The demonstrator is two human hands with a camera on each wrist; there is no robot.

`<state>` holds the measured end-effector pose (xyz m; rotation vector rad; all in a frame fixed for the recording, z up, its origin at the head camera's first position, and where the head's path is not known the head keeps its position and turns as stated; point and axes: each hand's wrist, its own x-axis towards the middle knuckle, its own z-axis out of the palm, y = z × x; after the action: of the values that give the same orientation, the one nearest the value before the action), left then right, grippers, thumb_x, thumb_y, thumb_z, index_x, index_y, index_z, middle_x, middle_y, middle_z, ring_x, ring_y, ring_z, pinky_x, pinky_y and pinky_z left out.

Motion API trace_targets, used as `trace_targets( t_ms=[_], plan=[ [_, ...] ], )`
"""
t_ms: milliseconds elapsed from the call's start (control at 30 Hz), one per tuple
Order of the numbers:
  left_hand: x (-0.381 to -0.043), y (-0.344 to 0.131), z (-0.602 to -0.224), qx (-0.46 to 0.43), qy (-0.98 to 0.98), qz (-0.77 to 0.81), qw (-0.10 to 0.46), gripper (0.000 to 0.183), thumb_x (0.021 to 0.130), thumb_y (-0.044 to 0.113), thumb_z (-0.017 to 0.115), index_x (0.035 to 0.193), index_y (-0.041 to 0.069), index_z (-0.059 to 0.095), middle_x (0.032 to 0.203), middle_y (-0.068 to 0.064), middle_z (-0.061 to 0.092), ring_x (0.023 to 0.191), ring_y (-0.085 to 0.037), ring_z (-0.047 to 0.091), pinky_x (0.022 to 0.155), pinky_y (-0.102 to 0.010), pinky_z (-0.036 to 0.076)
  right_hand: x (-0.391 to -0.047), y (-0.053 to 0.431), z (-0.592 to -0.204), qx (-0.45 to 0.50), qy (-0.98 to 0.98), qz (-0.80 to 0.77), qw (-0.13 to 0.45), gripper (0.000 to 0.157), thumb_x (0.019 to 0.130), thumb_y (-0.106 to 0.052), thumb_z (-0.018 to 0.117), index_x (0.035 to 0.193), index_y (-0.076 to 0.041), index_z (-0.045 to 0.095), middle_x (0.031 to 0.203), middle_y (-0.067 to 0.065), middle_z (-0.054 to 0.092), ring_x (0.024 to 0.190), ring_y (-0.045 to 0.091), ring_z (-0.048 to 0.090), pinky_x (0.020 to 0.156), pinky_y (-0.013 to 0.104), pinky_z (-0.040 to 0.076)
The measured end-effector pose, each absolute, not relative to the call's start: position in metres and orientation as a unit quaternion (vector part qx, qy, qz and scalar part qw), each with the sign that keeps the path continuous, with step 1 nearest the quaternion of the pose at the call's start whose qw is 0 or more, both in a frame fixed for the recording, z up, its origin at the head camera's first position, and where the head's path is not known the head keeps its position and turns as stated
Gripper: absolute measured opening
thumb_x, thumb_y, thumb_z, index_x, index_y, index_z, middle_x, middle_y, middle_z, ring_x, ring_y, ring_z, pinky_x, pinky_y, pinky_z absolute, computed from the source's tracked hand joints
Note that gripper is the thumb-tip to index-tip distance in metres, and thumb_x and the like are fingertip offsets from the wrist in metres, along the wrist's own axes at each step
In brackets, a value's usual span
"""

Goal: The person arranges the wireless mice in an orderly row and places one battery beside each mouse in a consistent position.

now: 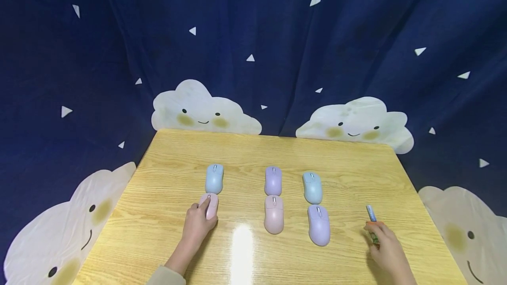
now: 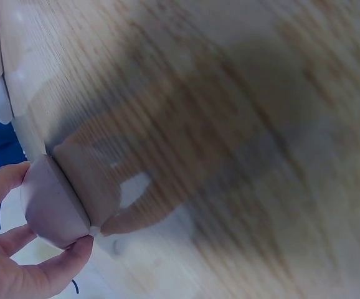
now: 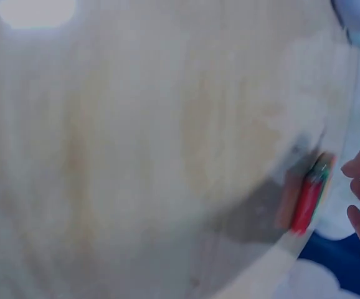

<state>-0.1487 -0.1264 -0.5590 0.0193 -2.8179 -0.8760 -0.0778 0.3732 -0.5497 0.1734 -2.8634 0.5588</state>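
Note:
My left hand [image 1: 198,223] holds a pink computer mouse [image 1: 212,208] on the table, just in front of a light blue mouse [image 1: 214,179]. In the left wrist view, thumb and fingers grip the sides of the pink mouse [image 2: 52,202]. On the right, my right hand [image 1: 384,245] hovers by a small group of slim coloured items: a blue stick [image 1: 370,213] shows beyond the fingers, with orange and green parts partly hidden. The right wrist view shows a red lighter-like piece [image 3: 309,199] with a metallic top; the visible fingertips [image 3: 354,168] stand apart from it.
Mid-table, a purple mouse [image 1: 273,180] stands behind a second pink mouse [image 1: 274,217]. To their right, another light blue mouse [image 1: 313,188] sits behind a second purple mouse [image 1: 319,228]. A dark blue curtain [image 1: 253,34] with cloud faces surrounds the wooden table [image 1: 178,153].

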Motion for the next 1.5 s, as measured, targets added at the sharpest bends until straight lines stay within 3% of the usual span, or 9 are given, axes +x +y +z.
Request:
trace_targets(
  t_ms=[133,400,500,767,900,1000,1200,1500],
  plan=[
    [-0.148,-0.127,-0.558,0.006,-0.950,-0.295,0.100,0.055,0.065,0.014,0.073,0.116,-0.002,0.061,0.090,-0.028,0.058,0.075,-0.036,0.055,0.061,-0.045,0.048,-0.069,0.388,-0.557,0.049,-0.977,0.181,0.100,0.049,0.056,0.014,0.064,0.102,-0.003,0.061,0.097,0.015,0.056,0.081,0.031,0.054,0.056,0.037,0.043],
    [-0.148,-0.127,-0.558,0.008,-0.952,-0.294,0.088,0.056,0.066,0.015,0.073,0.118,-0.002,0.059,0.093,-0.029,0.057,0.078,-0.037,0.055,0.063,-0.047,0.049,-0.059,0.400,-0.564,0.020,-0.979,0.187,0.074,0.044,0.059,0.013,0.065,0.101,0.000,0.060,0.097,0.018,0.055,0.085,0.037,0.054,0.067,0.051,0.045],
    [-0.148,-0.127,-0.557,0.008,-0.952,-0.294,0.082,0.056,0.067,0.015,0.073,0.119,-0.002,0.059,0.094,-0.029,0.057,0.078,-0.037,0.055,0.063,-0.047,0.049,-0.058,0.400,-0.568,0.018,-0.978,0.191,0.080,0.042,0.060,0.013,0.067,0.100,-0.001,0.061,0.095,0.016,0.056,0.085,0.036,0.054,0.068,0.051,0.046],
    [-0.148,-0.127,-0.558,0.009,-0.953,-0.292,0.084,0.056,0.066,0.015,0.075,0.117,-0.002,0.059,0.093,-0.028,0.057,0.078,-0.037,0.055,0.064,-0.047,0.048,-0.058,0.403,-0.575,0.025,-0.974,0.196,0.114,0.037,0.059,0.015,0.069,0.091,-0.002,0.062,0.090,0.013,0.056,0.082,0.032,0.054,0.066,0.048,0.047],
    [-0.148,-0.127,-0.559,0.009,-0.952,-0.295,0.085,0.057,0.066,0.016,0.076,0.117,-0.002,0.060,0.094,-0.028,0.057,0.079,-0.037,0.055,0.064,-0.047,0.049,-0.058,0.403,-0.577,0.025,-0.973,0.193,0.125,0.035,0.058,0.014,0.071,0.087,-0.004,0.063,0.087,0.010,0.056,0.080,0.028,0.054,0.062,0.038,0.047],
    [-0.148,-0.127,-0.559,0.007,-0.951,-0.296,0.086,0.057,0.066,0.016,0.076,0.117,-0.002,0.060,0.093,-0.028,0.057,0.079,-0.037,0.055,0.064,-0.047,0.049,-0.058,0.404,-0.577,0.022,-0.974,0.191,0.119,0.033,0.058,0.013,0.071,0.086,-0.004,0.063,0.087,0.009,0.056,0.079,0.027,0.053,0.060,0.034,0.047],
    [-0.148,-0.127,-0.559,0.007,-0.952,-0.293,0.092,0.056,0.066,0.016,0.075,0.116,-0.002,0.060,0.094,-0.029,0.057,0.079,-0.038,0.055,0.064,-0.047,0.049,-0.057,0.405,-0.576,0.018,-0.976,0.192,0.103,0.031,0.060,0.011,0.072,0.085,-0.004,0.064,0.088,0.010,0.057,0.080,0.029,0.053,0.062,0.040,0.047],
    [-0.148,-0.126,-0.558,0.005,-0.951,-0.296,0.087,0.057,0.067,0.015,0.075,0.118,-0.002,0.059,0.094,-0.028,0.057,0.080,-0.038,0.055,0.064,-0.047,0.049,-0.058,0.407,-0.576,0.036,-0.979,0.178,0.095,0.030,0.060,0.004,0.077,0.083,-0.010,0.063,0.084,0.003,0.056,0.078,0.021,0.051,0.061,0.029,0.043]
  ],
)
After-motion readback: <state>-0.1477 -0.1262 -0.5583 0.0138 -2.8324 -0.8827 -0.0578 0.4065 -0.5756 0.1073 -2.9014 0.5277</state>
